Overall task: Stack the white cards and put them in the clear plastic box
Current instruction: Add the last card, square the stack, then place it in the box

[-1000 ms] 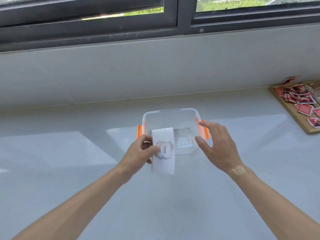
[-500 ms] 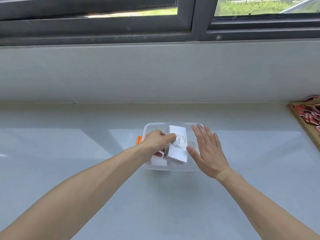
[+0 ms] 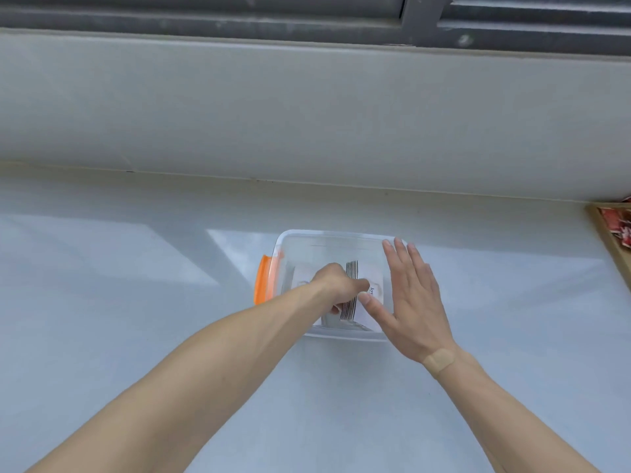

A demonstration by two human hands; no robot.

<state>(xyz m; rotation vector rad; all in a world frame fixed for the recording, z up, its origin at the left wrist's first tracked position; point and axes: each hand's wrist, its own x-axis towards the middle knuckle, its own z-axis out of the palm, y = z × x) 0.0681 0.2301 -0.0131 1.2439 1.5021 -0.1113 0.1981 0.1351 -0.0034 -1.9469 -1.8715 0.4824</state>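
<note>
A clear plastic box (image 3: 307, 240) with an orange clip (image 3: 263, 285) on its left side stands on the pale counter. Inside it is the stack of white cards (image 3: 374, 285), tilted, with its dark edges showing. My left hand (image 3: 336, 285) reaches down into the box and grips the stack. My right hand (image 3: 413, 302) lies flat and open over the box's right side, fingers spread, thumb touching the top card. The box's right clip is hidden under that hand.
A wooden tray (image 3: 606, 233) with red and white packets sits at the right edge of the counter. A low pale wall and a dark window frame run along the back.
My left hand has lowered the card stack from above the near rim down into the box. My right hand has moved onto the box's right side. The camera has tilted down.
</note>
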